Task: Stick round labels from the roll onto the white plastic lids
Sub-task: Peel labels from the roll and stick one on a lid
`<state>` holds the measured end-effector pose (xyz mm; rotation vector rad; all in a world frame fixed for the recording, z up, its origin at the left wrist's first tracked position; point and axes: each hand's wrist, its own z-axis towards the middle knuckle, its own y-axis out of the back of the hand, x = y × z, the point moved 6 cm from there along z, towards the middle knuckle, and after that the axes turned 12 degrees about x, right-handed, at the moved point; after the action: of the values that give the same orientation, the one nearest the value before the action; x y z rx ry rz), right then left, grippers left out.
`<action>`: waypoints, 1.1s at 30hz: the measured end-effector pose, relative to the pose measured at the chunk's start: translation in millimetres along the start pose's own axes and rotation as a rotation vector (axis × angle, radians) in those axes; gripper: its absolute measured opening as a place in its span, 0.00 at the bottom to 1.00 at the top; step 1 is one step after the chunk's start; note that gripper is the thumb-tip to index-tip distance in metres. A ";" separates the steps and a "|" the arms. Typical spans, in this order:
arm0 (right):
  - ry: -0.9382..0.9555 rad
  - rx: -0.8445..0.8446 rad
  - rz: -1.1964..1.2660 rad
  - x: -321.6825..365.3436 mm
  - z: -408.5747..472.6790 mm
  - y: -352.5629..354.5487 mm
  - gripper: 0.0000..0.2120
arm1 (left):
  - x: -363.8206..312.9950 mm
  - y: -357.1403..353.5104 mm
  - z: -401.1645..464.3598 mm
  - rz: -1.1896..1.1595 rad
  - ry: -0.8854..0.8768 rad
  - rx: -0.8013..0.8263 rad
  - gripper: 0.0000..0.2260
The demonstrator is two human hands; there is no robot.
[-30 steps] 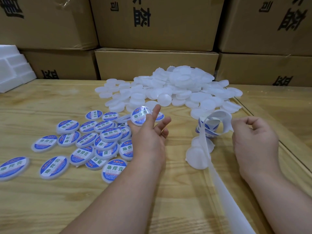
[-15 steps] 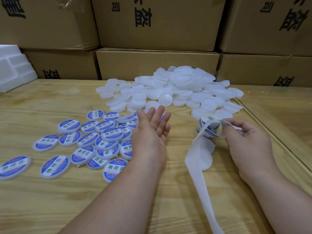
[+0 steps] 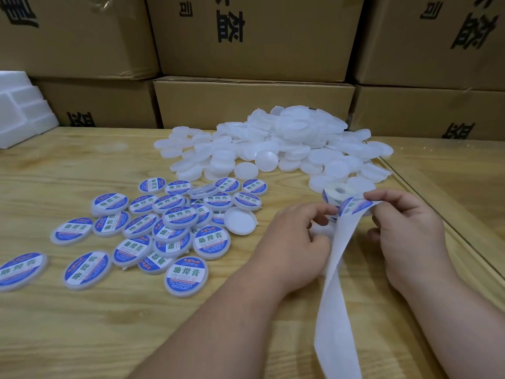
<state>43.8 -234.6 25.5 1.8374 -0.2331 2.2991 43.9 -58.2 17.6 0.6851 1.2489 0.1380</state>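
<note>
You are peeling the next label [image 3: 352,205] off the backing strip [image 3: 337,274], and the risks are all in that peel. The label looks half lifted where the strip bends over, so if you are pulling it too flat it could curl back and stick to itself, or to the strip. If the left grip is touching too much of the adhesive side, the label will likely go on wrinkled or off-centre. The loose strip is trailing down toward you between your forearms; snagging it could jerk the roll [image 3: 339,191] into the pile of bare lids [image 3: 273,149] just behind it.

Your right hand [image 3: 407,228] is raised just in front of the roll, thumb and forefinger pinching the strip at the fold, the other fingers curled beneath. Your left hand [image 3: 297,239] is coming in from the left, fingers bent, tips at the label's left edge; that grip is narrow, and whether it is already holding the label or only touching it I cannot tell.

The roll is lying on the worktop [image 3: 82,324] behind your hands. One unlabelled lid [image 3: 240,220] is lying at the right edge of the labelled lids [image 3: 169,231], near your left hand, probably the next one to take.
</note>
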 end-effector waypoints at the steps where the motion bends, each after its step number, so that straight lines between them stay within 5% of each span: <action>1: -0.004 0.000 0.010 -0.8 0.4 0.5 0.11 | -0.1 -1.0 -0.9 0.040 -0.005 0.023 0.23; 6: 0.033 0.090 0.039 2.8 -0.3 -4.3 0.07 | 0.2 -4.5 -3.2 0.133 -0.014 0.062 0.19; 10: 0.029 0.172 0.068 5.8 -4.7 -12.6 0.15 | -0.1 -4.1 -1.2 0.143 -0.011 0.059 0.12; 16: 0.050 0.167 0.096 15.3 -11.1 -13.4 0.08 | -6.2 -1.1 -3.0 -0.056 -0.022 0.030 0.19; 23: -0.007 0.241 0.169 12.8 -9.7 -18.2 0.29 | -12.6 8.0 -7.2 -0.228 -0.077 -0.019 0.19; 33: -0.130 0.383 0.330 9.1 -11.8 -26.3 0.30 | -12.3 7.3 -7.0 -0.427 -0.071 -0.008 0.12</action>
<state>37.1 -205.9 31.9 2.2878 -0.1277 2.5899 35.4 -55.2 30.8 0.4003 1.2977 -0.2311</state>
